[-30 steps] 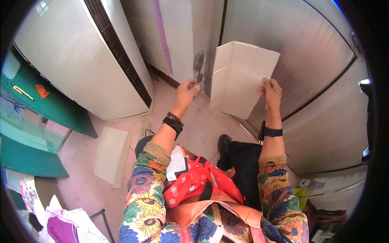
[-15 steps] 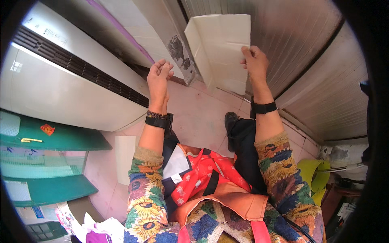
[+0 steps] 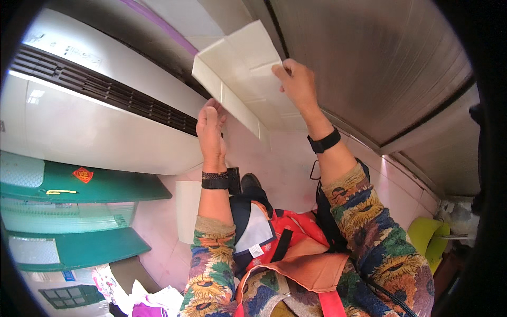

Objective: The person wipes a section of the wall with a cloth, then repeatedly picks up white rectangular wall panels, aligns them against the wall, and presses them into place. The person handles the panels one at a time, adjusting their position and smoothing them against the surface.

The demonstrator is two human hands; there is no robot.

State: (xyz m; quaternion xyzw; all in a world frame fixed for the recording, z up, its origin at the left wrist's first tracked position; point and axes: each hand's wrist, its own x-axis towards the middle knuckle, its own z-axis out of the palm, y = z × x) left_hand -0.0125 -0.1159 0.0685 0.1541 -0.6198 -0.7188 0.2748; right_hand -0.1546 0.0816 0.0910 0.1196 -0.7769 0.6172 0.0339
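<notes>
A folded cream-white sheet [image 3: 245, 61], like thin card or board with crease lines and a bent-up side flap, is held up in front of me at a tilt. My right hand [image 3: 300, 87] pinches its right edge between thumb and fingers. At the near left edge of the flap, my left hand [image 3: 210, 124] has its fingers closed against the sheet; the fingertips are partly hidden behind it. Both wrists carry black straps. A red and orange apron [image 3: 296, 248] covers my lap.
To the left stands a white cabinet-like appliance [image 3: 105, 119] with a dark vent grille. Green-topped furniture [image 3: 95, 182] is nearer on that side. Grey panels [image 3: 369, 58] rise at the right. A pale flat piece [image 3: 189, 211] lies on the pink tiled floor, and a yellow-green bin [image 3: 426, 240] sits at right.
The sheet has swung left and tilted, carried by my right hand. My left hand, apart from it before, now meets the flap's edge. My view has turned slightly.
</notes>
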